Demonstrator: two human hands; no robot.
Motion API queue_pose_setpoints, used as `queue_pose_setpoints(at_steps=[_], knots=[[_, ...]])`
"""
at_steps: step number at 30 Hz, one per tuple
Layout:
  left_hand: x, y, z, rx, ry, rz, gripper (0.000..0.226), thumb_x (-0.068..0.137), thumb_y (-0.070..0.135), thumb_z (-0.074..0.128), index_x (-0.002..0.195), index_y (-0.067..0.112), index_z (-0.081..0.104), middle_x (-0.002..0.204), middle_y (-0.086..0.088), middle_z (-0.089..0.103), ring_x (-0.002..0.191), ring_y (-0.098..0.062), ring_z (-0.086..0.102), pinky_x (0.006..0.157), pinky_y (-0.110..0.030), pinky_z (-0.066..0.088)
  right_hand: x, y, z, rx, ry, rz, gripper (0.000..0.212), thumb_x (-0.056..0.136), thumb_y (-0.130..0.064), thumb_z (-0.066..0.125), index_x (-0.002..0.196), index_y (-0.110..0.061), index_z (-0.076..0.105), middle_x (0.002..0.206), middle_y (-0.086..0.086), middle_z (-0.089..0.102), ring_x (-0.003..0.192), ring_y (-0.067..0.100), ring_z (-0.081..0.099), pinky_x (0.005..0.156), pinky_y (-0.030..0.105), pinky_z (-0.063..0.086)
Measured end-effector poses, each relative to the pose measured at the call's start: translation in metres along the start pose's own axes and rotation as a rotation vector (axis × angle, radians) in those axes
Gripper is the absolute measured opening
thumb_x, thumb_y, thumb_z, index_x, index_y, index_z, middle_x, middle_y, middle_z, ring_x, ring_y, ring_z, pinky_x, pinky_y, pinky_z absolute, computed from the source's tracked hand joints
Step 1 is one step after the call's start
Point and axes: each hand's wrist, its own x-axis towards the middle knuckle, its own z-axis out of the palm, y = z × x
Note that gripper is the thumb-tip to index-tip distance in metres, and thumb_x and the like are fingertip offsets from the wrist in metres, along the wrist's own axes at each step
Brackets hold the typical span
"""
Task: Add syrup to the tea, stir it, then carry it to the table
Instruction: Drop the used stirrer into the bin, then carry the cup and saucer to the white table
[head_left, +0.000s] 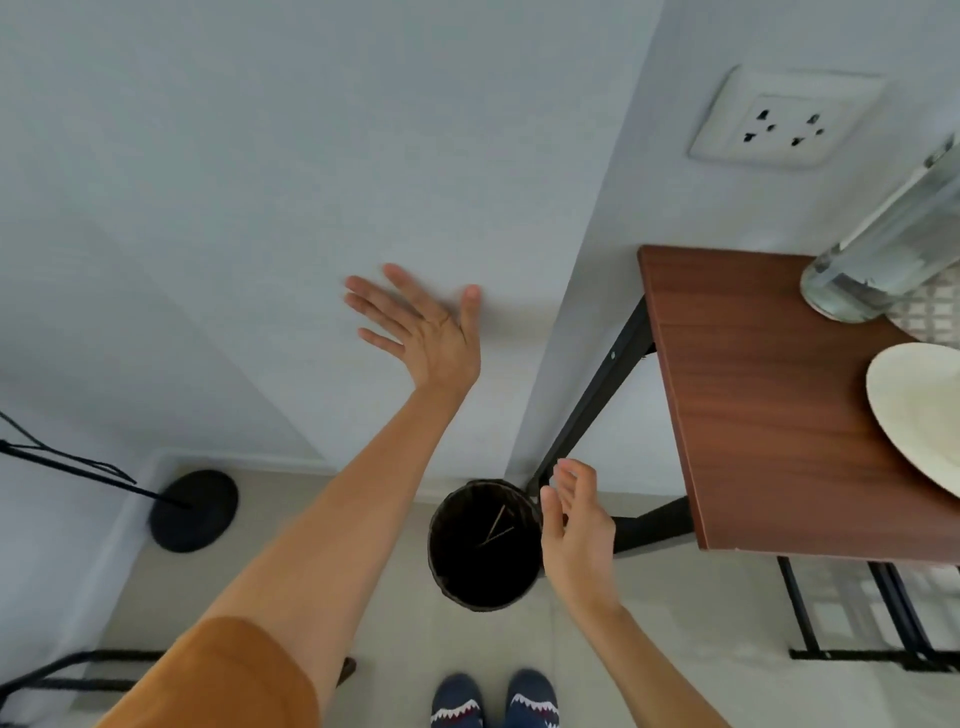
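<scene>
Tea and syrup: not in view. Both hands open, empty; left hand (415, 325) raised toward wall, right hand (574, 525) above bin (483, 545). Desk (769, 395) holds glass jar (872, 249), plate (919, 415). Judgement: a full cup spills easily; grip handle, keep level.

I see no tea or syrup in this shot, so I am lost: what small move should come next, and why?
Probably turn right toward the wooden table. Both the left hand and the right hand are open and empty, facing wall and a bin; only a glass bottle and a plate show.
</scene>
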Motion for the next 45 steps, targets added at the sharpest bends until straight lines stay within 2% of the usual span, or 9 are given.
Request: queue_pose_setpoints(at_steps=[5,11,15,18,22,28,33,39,45], knots=[[-0.023,0.014,-0.018,-0.094,-0.082,-0.063,0.092,0.098,0.067,0.025,0.157,0.014,-0.023,0.164,-0.020,-0.031,0.153,-0.035,-0.028,0.118,-0.072,-0.009,-0.019,-0.061,-0.047,0.153,0.085,-0.192,0.022,0.100,-0.017,0.059,0.118,-0.030,0.057,0.113,-0.034,0.059,0.117,0.001,0.060,0.099,0.022,0.049],[-0.091,0.080,-0.036,-0.237,-0.254,0.109,0.083,0.098,0.065,0.018,0.160,0.022,-0.016,0.170,-0.002,-0.023,0.157,-0.021,-0.019,0.122,-0.063,-0.008,-0.037,-0.081,-0.154,0.182,0.420,-0.366,0.008,0.096,-0.015,0.065,0.096,-0.023,0.067,0.089,-0.014,0.071,0.081,0.008,0.071,0.069,0.023,0.058],[-0.146,0.134,-0.037,-0.243,-0.533,0.302,0.080,0.095,0.062,0.023,0.162,0.022,0.006,0.172,0.002,0.004,0.159,-0.016,-0.002,0.127,-0.057,-0.001,-0.041,-0.039,-0.230,0.153,0.608,-0.213,0.011,0.092,-0.015,0.069,0.086,-0.023,0.063,0.075,-0.005,0.071,0.068,0.016,0.069,0.063,0.046,0.061],[-0.184,0.164,-0.017,-0.091,-0.665,0.453,0.068,0.103,0.054,0.033,0.162,0.026,0.015,0.171,0.002,0.014,0.158,-0.016,0.003,0.128,-0.054,-0.001,-0.035,-0.001,-0.283,0.107,0.703,-0.064,0.013,0.094,-0.016,0.067,0.085,-0.024,0.061,0.072,-0.005,0.071,0.068,0.013,0.068,0.065,0.043,0.060],[-0.222,0.193,0.021,0.092,-0.751,0.538,0.079,0.095,0.071,0.027,0.162,0.032,0.010,0.172,0.004,0.011,0.159,-0.015,-0.001,0.124,-0.055,-0.007,-0.005,0.048,-0.341,0.031,0.586,0.093,0.003,0.098,-0.015,0.059,0.101,-0.017,0.061,0.078,-0.002,0.069,0.077,0.024,0.069,0.062,0.029,0.051],[-0.250,0.226,0.064,0.089,-0.707,0.460,0.090,0.082,0.085,0.016,0.158,0.045,-0.008,0.171,0.003,0.013,0.159,-0.020,0.000,0.122,-0.059,-0.012,0.049,0.066,-0.386,-0.069,0.312,-0.071,0.046,0.100,-0.014,0.057,0.142,-0.024,0.045,0.101,0.009,0.060,0.098,0.023,0.058,0.089,0.035,0.045],[-0.261,0.240,0.078,0.115,-0.584,0.394,0.083,0.083,0.084,0.012,0.156,0.050,-0.011,0.169,0.004,0.024,0.159,-0.024,0.006,0.122,-0.062,-0.009,0.074,0.070,-0.399,-0.097,0.155,-0.162,0.040,0.103,-0.014,0.049,0.140,-0.028,0.052,0.103,0.011,0.065,0.105,0.025,0.059,0.096,0.040,0.047],[-0.263,0.244,0.084,0.181,-0.529,0.380,0.084,0.082,0.086,0.009,0.155,0.052,-0.011,0.166,0.001,0.030,0.158,-0.027,0.011,0.121,-0.066,-0.006,0.076,0.074,-0.399,-0.120,0.127,-0.204,0.034,0.102,-0.008,0.051,0.135,-0.017,0.057,0.089,-0.002,0.056,0.094,0.022,0.054,0.081,0.031,0.040],[-0.264,0.238,0.083,0.334,-0.548,0.437,0.089,0.086,0.082,0.020,0.160,0.037,-0.003,0.170,0.000,0.016,0.159,-0.025,0.000,0.121,-0.065,-0.007,0.077,0.070,-0.391,-0.214,0.076,0.027,0.036,0.099,-0.017,0.060,0.133,-0.008,0.051,0.120,0.015,0.062,0.112,0.029,0.056,0.089,0.035,0.044]])
